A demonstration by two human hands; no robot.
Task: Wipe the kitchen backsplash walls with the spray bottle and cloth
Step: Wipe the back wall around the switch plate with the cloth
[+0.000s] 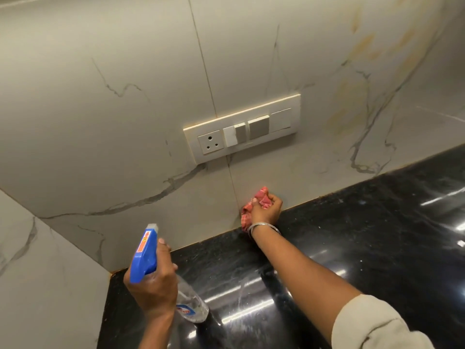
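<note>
My right hand [266, 207] grips a bunched red-and-white cloth [261, 197] and presses it against the marble-look backsplash wall [125, 122], low down where the tile meets the black countertop [352, 248]. My left hand [153, 283] holds a clear spray bottle [191, 303] by its neck at the lower left. Its blue trigger head [144, 255] points up toward the wall. A metal bangle sits on my right wrist.
A white switch panel [241, 129] with a socket and several switches is set in the wall above the cloth. A side wall [37, 285] closes the corner at left. Yellowish stains mark the tile at the upper right [352, 109].
</note>
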